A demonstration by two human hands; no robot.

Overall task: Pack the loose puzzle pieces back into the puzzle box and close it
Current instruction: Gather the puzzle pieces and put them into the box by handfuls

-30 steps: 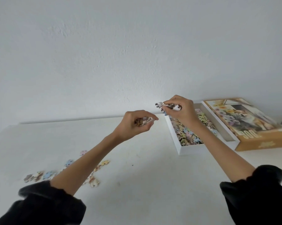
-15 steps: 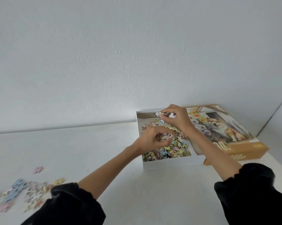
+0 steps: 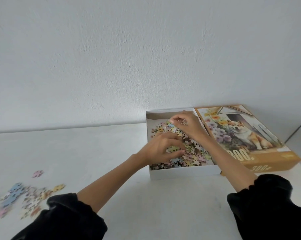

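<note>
The open white puzzle box (image 3: 184,173) stands at the back right of the table, holding a heap of pastel pieces (image 3: 194,153). Both hands are inside it. My left hand (image 3: 161,148) hovers low over the heap with curled fingers around a few pieces. My right hand (image 3: 187,124) is over the far part of the box, fingertips pinching pieces just above the heap. The box lid (image 3: 246,135), orange with a dog and flowers picture, lies face up against the box's right side. Loose pieces (image 3: 23,198) lie blurred on the table at the lower left.
A single pink piece (image 3: 37,173) lies apart from the loose cluster. The white table (image 3: 111,153) meets a white wall behind the box. Black sleeves cover both forearms near the bottom edge.
Both hands moved from above the table into the box and lowered onto the heap. The view swung right, so the box and lid sit more central and the loose pieces shifted left.
</note>
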